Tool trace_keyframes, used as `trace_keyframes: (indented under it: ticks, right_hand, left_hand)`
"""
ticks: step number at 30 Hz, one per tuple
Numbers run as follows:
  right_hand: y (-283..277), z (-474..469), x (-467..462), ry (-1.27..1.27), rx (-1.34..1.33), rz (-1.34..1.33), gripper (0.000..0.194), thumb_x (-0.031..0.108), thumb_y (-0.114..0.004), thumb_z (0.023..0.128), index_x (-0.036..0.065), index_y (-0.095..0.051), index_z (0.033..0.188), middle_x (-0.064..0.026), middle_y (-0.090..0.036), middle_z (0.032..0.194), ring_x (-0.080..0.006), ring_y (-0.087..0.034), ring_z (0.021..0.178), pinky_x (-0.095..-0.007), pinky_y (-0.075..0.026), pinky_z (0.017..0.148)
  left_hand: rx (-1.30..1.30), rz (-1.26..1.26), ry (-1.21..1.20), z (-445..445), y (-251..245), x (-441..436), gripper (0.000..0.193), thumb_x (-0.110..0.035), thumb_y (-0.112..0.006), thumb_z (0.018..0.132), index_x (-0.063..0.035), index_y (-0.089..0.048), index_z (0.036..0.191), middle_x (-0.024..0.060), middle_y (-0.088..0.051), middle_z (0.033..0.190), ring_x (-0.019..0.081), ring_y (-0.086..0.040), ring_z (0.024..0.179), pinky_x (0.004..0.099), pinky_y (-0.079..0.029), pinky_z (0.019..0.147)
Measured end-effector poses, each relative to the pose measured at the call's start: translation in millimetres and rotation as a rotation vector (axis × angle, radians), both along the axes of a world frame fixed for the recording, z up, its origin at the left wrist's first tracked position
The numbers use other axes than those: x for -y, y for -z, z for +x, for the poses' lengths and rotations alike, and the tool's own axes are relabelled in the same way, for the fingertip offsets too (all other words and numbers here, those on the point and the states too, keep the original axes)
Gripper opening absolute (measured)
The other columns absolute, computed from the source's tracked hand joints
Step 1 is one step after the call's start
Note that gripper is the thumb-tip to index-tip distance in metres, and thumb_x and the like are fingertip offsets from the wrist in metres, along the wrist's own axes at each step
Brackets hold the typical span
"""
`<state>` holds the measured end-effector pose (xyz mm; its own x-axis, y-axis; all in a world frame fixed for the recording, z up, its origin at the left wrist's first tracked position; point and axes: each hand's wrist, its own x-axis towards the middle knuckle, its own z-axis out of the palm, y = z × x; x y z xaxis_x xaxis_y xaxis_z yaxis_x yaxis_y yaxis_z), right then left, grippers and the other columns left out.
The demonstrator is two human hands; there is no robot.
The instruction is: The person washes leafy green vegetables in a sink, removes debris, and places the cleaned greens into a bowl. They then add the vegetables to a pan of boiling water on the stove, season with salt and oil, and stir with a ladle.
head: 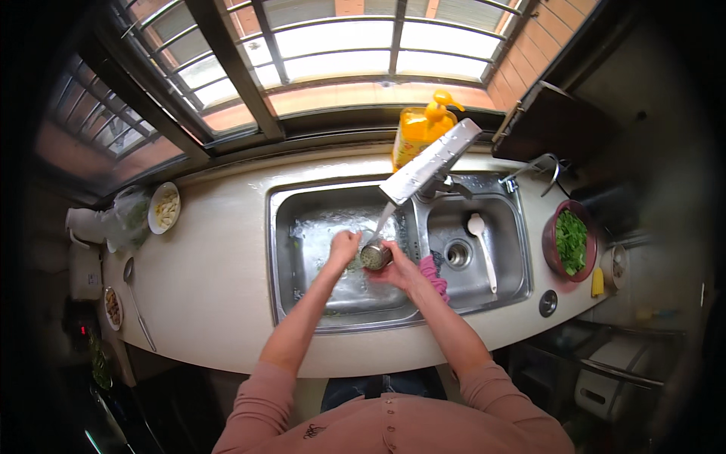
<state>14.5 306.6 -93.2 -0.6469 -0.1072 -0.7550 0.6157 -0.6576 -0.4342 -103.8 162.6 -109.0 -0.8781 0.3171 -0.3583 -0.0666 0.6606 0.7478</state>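
Over the large left basin of the steel sink (274,249), my right hand (400,269) grips a small cylindrical metal strainer basket (372,256), tilted with its round, speckled end facing up. Water runs from the broad chrome faucet (422,167) beside and onto it. My left hand (345,248) is just left of the stream, its fingers curled together. Whether it pinches something small cannot be made out. Shallow water and green scraps lie in the basin below both hands.
A pink cloth (433,278) drapes over the divider. The right basin holds a white spoon (482,249). Behind the faucet stands an orange soap pump bottle (417,133). At right are a bowl of greens (572,241) and a drain plug (548,303); at left, a metal ladle (136,301) and food dishes.
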Motion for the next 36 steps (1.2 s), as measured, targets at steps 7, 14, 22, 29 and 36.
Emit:
trace_keyframes:
  ticks: [7,14,22,29,36]
  right_hand:
    - [-37,72,-62,-0.031,-0.12,0.307,0.05,0.028,-0.067,0.09,0.001,-0.055,0.13,-0.0079,-0.067,0.108,-0.0162,-0.066,0.094,-0.0342,-0.054,0.084]
    - [49,111,-215,-0.062,0.091,1.304,0.075,0.035,-0.084,0.07,-0.008,-0.057,0.126,-0.0156,-0.068,0.109,-0.0261,-0.066,0.1,-0.0355,-0.05,0.091]
    - [165,115,-229,-0.317,0.199,1.613,0.095,0.033,-0.09,0.061,-0.01,-0.046,0.133,-0.0302,-0.054,0.13,-0.0408,-0.05,0.124,-0.0453,-0.036,0.108]
    - [17,71,-165,0.147,-0.398,1.506,0.039,0.018,-0.061,0.095,-0.005,-0.053,0.125,-0.017,-0.067,0.1,-0.0256,-0.063,0.091,-0.0336,-0.052,0.079]
    - [-16,-51,-39,0.101,-0.167,0.23,0.033,0.003,-0.04,0.098,-0.012,-0.042,0.127,-0.031,-0.06,0.114,-0.0366,-0.067,0.098,-0.0416,-0.058,0.091]
  left_hand:
    - [-0.608,-0.125,0.876,-17,-11,-60,0.035,-0.03,-0.058,0.09,-0.0012,-0.066,0.071,0.021,-0.065,0.069,0.0395,-0.067,0.072,0.0482,-0.053,0.066]
    - [-0.336,-0.023,0.804,-38,-16,-89,0.044,-0.04,-0.062,0.089,-0.0018,-0.066,0.066,0.0167,-0.062,0.059,0.0307,-0.061,0.051,0.0454,-0.051,0.054]
    - [0.935,0.476,-0.269,-15,-49,-96,0.033,-0.03,-0.057,0.098,-0.0029,-0.067,0.081,0.0113,-0.069,0.08,0.0163,-0.064,0.068,0.0267,-0.047,0.058]
    - [0.292,0.008,0.143,1,-43,-20,0.028,-0.023,-0.063,0.09,-0.0014,-0.075,0.103,0.0095,-0.074,0.089,0.0165,-0.065,0.08,0.0326,-0.05,0.073]
    - [0.136,-0.046,-0.017,60,-33,91,0.031,-0.026,-0.064,0.091,0.0016,-0.074,0.1,0.0132,-0.074,0.088,0.0189,-0.069,0.085,0.0335,-0.052,0.078]
